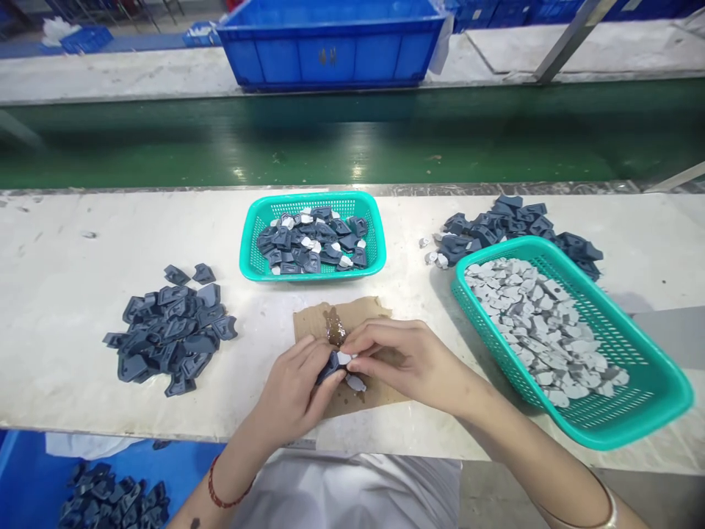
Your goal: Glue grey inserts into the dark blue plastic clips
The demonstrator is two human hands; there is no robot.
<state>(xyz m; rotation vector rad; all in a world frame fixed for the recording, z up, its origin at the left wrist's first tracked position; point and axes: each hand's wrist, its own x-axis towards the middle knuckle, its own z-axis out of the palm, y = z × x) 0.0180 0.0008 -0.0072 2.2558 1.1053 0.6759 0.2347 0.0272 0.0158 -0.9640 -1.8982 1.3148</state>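
Head view. Two bare hands meet above a sheet of cardboard laid on the pale counter. The left hand grasps a dark piece between thumb and fingers; the right hand pinches a pale piece between thumb and fingertips, against the end of the dark one. A second pale piece lies just beneath on the cardboard, next to a glossy brown wet patch, whose nature cannot be told.

To the left lies a loose heap of dark parts. Beyond the cardboard stands a small green basket holding dark and pale parts mixed; to the right, a larger green basket contains pale parts only, with a further dark heap just behind it. A blue bin stands past the green strip at the rear.

The step in hand appears to be the fitting of the pale piece to the dark one; whether it is seated is hidden by the fingers. The next move would call for a steady left grip and a careful, aligned push from the right fingertips.
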